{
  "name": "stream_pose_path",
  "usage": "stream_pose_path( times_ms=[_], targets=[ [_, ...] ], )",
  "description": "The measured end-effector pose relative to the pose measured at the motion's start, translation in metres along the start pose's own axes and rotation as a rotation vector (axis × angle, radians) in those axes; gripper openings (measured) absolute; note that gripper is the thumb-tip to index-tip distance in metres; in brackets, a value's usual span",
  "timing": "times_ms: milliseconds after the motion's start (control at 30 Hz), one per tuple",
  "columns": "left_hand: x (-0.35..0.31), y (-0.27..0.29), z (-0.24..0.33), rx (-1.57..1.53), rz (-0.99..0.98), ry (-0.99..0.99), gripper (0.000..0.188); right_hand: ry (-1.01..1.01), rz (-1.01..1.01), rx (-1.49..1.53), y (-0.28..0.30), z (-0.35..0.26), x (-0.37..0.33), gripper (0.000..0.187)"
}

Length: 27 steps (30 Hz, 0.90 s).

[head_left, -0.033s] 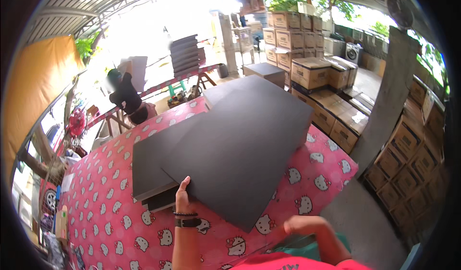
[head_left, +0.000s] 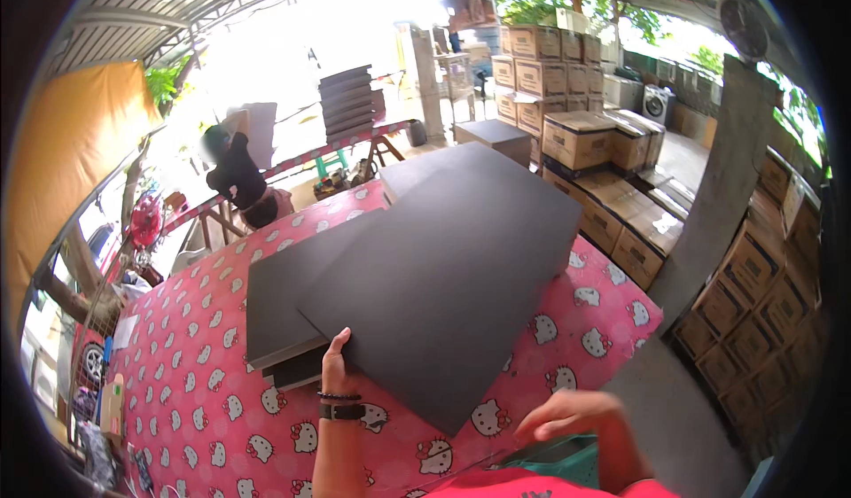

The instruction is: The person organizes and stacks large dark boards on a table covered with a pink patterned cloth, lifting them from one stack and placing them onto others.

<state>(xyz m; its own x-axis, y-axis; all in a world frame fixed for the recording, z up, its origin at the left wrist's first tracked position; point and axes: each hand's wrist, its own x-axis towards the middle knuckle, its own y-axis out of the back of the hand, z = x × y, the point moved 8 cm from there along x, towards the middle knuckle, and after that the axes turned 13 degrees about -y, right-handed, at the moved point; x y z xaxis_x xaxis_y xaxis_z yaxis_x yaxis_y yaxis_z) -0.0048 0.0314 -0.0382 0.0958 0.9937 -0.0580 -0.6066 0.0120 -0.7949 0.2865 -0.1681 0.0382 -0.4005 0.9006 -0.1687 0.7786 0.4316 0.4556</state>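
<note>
My left hand [head_left: 337, 369] is closed on the near-left edge of a large dark grey board [head_left: 443, 276], its thumb on top and its fingers hidden underneath. The board lies slanted over a stack of similar dark boards [head_left: 301, 290], with one corner pointing toward me. My right hand [head_left: 572, 414] hovers near my body, right of that corner and apart from the board. Its fingers are loosely bent, and nothing shows between them. Just below it is a green cloth [head_left: 576, 462] with a dark opening, against my red shirt [head_left: 505, 485].
A pink table cover [head_left: 213, 347] with cartoon cat heads lies under the boards. Cardboard boxes [head_left: 762, 276] are stacked beyond a concrete post [head_left: 722, 161] on the right. A person [head_left: 239, 179] works at a narrow table behind, beside another stack of dark boards [head_left: 347, 104].
My right hand has risen slightly, and its fingers have loosened from a more closed shape. More of the green cloth shows below it. My left hand and the board stay nearly in place.
</note>
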Motion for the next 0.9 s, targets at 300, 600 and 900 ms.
stream_pose_path(
  times_ms=[300,600,900],
  targets=[
    [-0.040,0.048,-0.015,-0.176,0.092,0.209,0.031,-0.189,1.014,-0.692,0.270,0.017,0.179,0.070],
    [-0.111,0.068,0.087,0.359,0.327,-0.552,0.049,-0.111,0.388,0.132,0.204,0.022,0.251,0.067],
    [-0.187,0.160,0.244,1.106,0.331,-0.817,0.069,0.249,0.270,0.656,0.053,0.044,0.161,0.069]
  ],
)
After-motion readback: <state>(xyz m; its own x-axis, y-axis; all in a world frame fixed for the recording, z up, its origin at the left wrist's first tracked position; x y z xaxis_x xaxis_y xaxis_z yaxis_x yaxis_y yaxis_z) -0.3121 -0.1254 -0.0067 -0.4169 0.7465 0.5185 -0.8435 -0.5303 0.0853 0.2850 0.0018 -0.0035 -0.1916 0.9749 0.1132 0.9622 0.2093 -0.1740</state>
